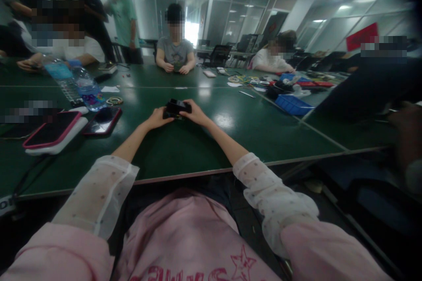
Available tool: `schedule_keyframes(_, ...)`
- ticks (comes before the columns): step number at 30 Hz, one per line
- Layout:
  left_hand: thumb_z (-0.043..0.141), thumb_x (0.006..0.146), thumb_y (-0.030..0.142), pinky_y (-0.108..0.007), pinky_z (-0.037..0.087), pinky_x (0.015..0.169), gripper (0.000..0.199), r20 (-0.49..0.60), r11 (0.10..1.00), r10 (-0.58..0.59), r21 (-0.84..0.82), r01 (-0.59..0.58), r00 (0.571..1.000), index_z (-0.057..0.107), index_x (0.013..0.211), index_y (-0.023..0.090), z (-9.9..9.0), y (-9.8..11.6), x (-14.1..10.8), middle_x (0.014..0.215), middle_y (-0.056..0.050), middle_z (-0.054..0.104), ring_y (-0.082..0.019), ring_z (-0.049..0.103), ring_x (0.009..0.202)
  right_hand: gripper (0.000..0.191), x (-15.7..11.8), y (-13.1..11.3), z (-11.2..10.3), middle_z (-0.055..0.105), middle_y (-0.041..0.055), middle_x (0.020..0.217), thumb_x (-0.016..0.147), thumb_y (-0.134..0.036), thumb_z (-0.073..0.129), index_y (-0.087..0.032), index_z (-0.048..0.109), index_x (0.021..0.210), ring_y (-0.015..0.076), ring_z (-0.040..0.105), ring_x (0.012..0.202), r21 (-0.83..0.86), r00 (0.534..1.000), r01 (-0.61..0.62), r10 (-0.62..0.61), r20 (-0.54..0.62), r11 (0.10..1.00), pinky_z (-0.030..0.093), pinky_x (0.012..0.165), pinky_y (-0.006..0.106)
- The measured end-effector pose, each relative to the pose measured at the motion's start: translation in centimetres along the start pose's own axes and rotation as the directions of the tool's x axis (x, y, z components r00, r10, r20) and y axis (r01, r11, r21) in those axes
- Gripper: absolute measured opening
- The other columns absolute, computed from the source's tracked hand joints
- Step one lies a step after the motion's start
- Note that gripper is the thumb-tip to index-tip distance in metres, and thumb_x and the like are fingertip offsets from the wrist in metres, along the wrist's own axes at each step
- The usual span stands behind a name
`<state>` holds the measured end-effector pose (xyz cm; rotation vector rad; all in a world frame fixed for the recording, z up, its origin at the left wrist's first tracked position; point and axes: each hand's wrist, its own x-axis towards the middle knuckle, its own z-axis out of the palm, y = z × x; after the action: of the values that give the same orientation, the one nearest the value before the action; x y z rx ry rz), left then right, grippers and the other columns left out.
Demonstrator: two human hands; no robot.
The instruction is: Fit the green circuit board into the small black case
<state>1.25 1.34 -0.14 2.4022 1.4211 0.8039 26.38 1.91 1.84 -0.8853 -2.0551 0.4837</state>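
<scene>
A small black box-like device [178,106] is held between my two hands, just above the green table [184,149]. My left hand [158,118] grips its left side, with the thumb along the lower edge. On the right side, my right hand [197,113] has its fingers and thumb closed round the device. Its top looks recessed, and the finer details are too dark to make out.
On the left are a phone with a red edge [103,120], another pink-rimmed phone [54,129] and water bottles [89,88]. A tape roll [114,101] lies near them. Further right are a blue tray [293,104], a pen [246,94] and tangled cables [247,80]. Several people are around the table.
</scene>
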Motion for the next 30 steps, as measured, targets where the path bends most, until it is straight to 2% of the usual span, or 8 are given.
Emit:
schedule_keyframes(17,0.065,0.081,0.054,-0.050,0.043,0.107,0.061,0.001,1.000,0.026,-0.006,-0.026,1.000,0.060,0.127,0.013,-0.1,0.1,0.1,0.125,-0.016,0.067,-0.034,0.061,0.118,0.072,0.2,0.2,-0.4,0.064,0.0154,0.121,0.076,-0.070,0.070,-0.018,0.052,0.124,0.0315,0.062,0.111,0.009,1.000,0.000,0.000,-0.013,1.000,0.048,0.101,0.051)
schedule_keyframes(23,0.066,0.082,0.050,-0.052,0.042,0.106,0.058,0.007,1.000,0.011,-0.013,-0.011,1.000,0.060,0.128,0.016,-0.3,0.4,-0.2,0.128,-0.015,0.066,-0.034,0.059,0.122,0.075,0.3,0.3,-0.7,0.064,0.0141,0.119,0.074,-0.073,0.069,-0.019,0.053,0.124,0.0309,0.062,0.110,0.022,0.999,-0.009,0.010,-0.035,1.000,0.049,0.100,0.050)
schedule_keyframes(30,0.067,0.083,0.049,-0.054,0.035,0.113,0.062,-0.003,0.999,0.031,-0.008,-0.031,1.000,0.056,0.135,0.019,-0.1,0.2,-0.1,0.138,-0.013,0.062,-0.035,0.053,0.132,0.079,0.6,0.7,-1.2,0.062,0.0154,0.121,0.076,-0.074,0.066,-0.017,0.051,0.129,0.0322,0.060,0.113,-0.026,0.997,-0.033,0.031,-0.076,0.999,0.047,0.102,0.050)
